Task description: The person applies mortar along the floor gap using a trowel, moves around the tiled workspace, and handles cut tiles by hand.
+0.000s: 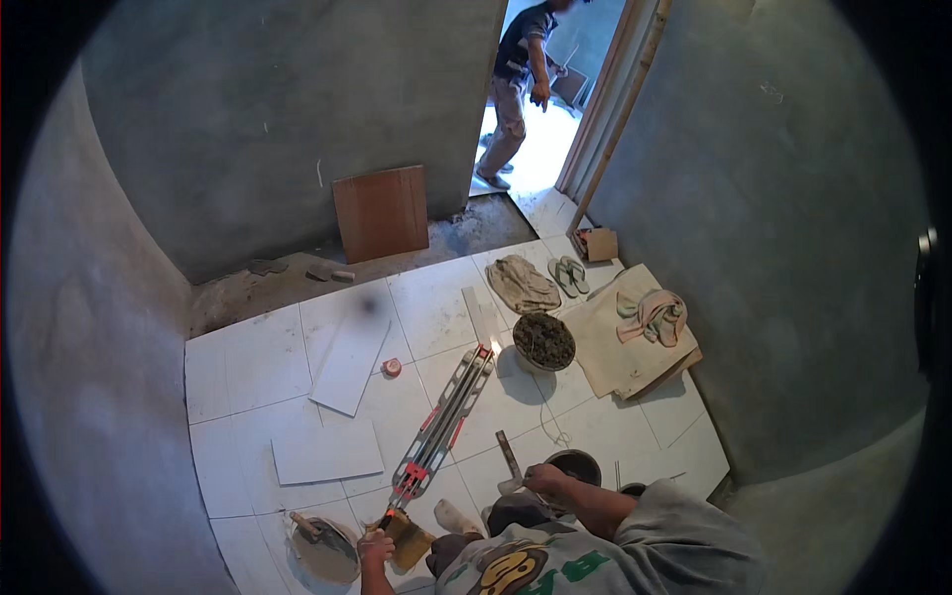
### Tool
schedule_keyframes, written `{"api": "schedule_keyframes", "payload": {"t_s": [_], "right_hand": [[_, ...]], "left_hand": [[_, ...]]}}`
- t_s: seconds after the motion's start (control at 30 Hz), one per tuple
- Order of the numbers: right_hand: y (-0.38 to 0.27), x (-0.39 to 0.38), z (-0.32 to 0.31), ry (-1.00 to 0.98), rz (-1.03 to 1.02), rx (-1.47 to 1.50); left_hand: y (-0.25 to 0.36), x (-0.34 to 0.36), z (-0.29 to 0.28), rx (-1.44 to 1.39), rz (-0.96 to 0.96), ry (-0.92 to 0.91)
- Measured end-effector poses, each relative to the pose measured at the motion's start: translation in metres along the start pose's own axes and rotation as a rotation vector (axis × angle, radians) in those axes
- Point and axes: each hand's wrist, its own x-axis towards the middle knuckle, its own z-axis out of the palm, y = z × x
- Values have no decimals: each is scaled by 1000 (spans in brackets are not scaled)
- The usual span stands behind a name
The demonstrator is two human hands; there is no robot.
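Presently, the person crouches at the near edge of the white tiled floor (238,367), with a manual tile cutter (443,421) lying diagonally ahead, its red handle end near and its rails running far and to the right toward a bucket of dark mortar (543,341). The left hand (376,546) sits at the cutter's near end, closed about what appears to be the lever grip, though the fingers are too small to read with certainty. The right hand (544,480) is closed around the handle of a hammer-like tool (509,461) just right of the cutter. In my judgement the cutter is a rigid, fairly heavy steel-and-alloy frame; it should be lifted by the base or rails rather than by the lever, which pivots. Two loose white tiles (327,451) lie to the left, stiff, smooth and brittle at the edges, best gripped by opposite sides. A brown tile (381,212) leans on the far wall, and another person (519,79) stands in the far doorway.
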Motion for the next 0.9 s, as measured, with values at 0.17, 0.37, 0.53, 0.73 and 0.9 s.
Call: {"api": "schedule_keyframes", "payload": {"t_s": [0.17,0.37,0.53,0.73,0.9], "right_hand": [[-13,36,-1,-52,-245,-234],[-25,26,6,-18,-445,-176],[32,-10,40,-69,-404,-155],[169,-64,103,-213,-220,-295],[217,-107,106,-299,-106,-262]], "left_hand": [[-39,-29,-2,-390,72,-112],[-201,-87,43,-796,263,-28],[-282,-156,199,-178,10,728],[-418,-154,221,-8,-82,603],[-496,-140,151,397,323,796]]}}
